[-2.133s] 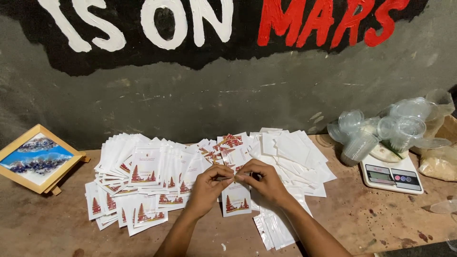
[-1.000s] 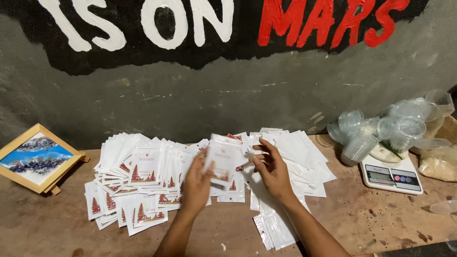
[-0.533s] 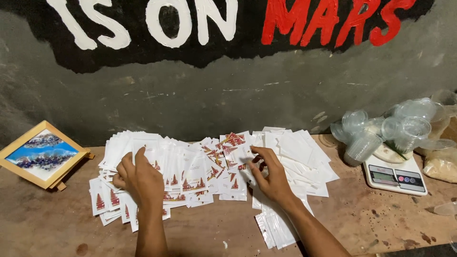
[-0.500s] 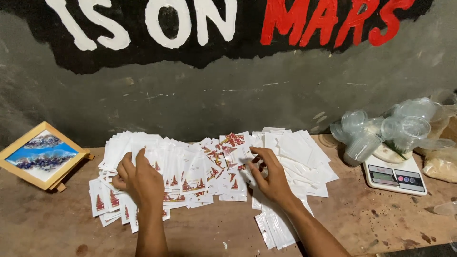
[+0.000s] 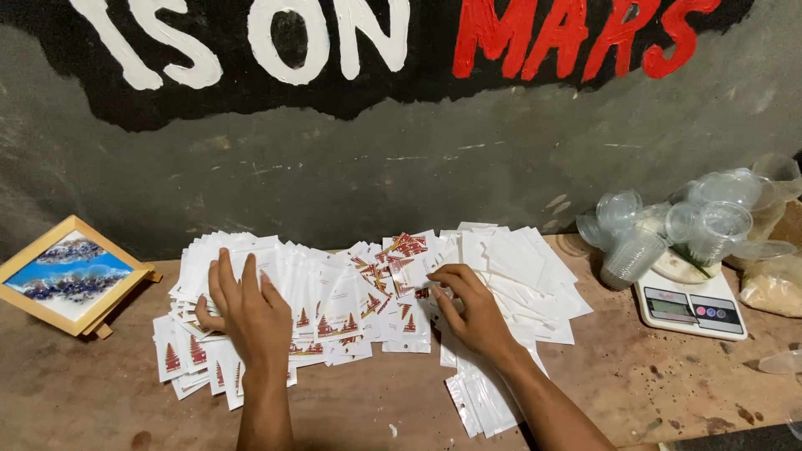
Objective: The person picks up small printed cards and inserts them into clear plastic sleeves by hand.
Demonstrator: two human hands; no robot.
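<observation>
A wide spread of small white pouches (image 5: pixel 342 288) with red tree-like prints covers the wooden table (image 5: pixel 100 401). My left hand (image 5: pixel 246 313) lies flat, fingers apart, on the printed pouches at the left of the spread. My right hand (image 5: pixel 472 309) rests with curled fingertips on pouches near the middle, next to a stack of plain white pouches (image 5: pixel 522 271) lying blank side up. More blank pouches (image 5: pixel 480 397) trail toward the front edge under my right forearm. Neither hand lifts anything.
A wood-framed picture (image 5: pixel 63 276) leans at the far left. A white digital scale (image 5: pixel 689 305) stands at the right with clear plastic cups (image 5: pixel 668 225) piled on and behind it. A bag of pale grains (image 5: pixel 773 288) lies at the far right. A painted wall rises behind.
Both hands earlier held one pouch together at the middle. My left hand carried it left and laid it on the printed pile; my right hand stayed on the middle pouches.
</observation>
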